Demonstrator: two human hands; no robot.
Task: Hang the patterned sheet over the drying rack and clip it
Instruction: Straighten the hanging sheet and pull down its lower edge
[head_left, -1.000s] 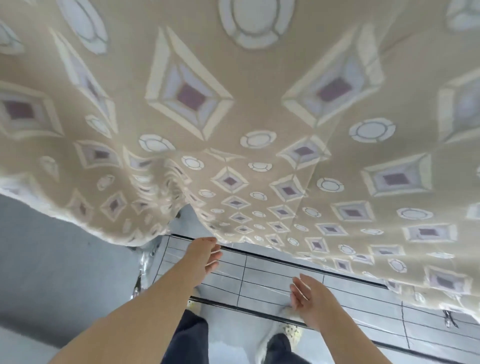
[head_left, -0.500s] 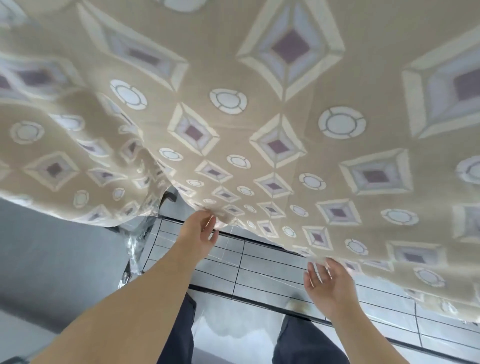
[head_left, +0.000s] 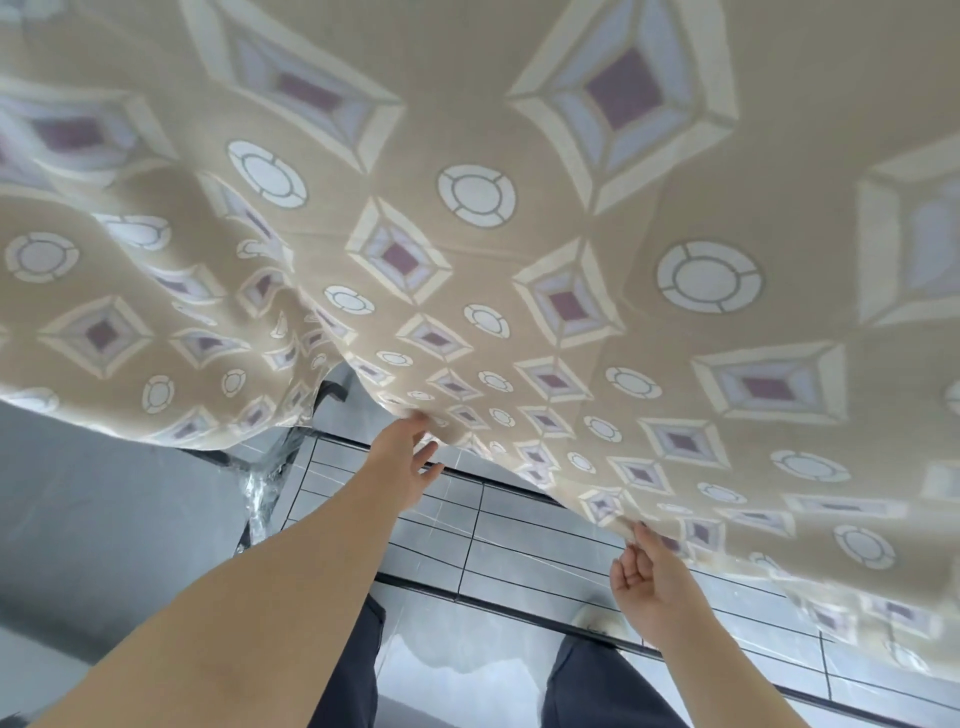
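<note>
— Overhead, what hangs there?
— A beige woven sheet (head_left: 519, 234) printed with cream diamonds and white rings. It ripples in soft folds at the left, and its hem hangs above glossy grey floor tiles (head_left: 519, 540).
— And the hands?
— The left hand (head_left: 402, 457) pinches the hem, its other fingers loose. The right hand (head_left: 644, 577) pinches it too, fingers curled. Half a second ago the right palm lay open below the hem.

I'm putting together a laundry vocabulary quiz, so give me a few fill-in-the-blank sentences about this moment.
1. The sheet overhead is printed with diamonds and ____.
2. The right hand pinches the sheet's lower ____.
3. The floor beneath is laid with pale rectangular ____.
Missing words: circles; edge; tiles.
</note>
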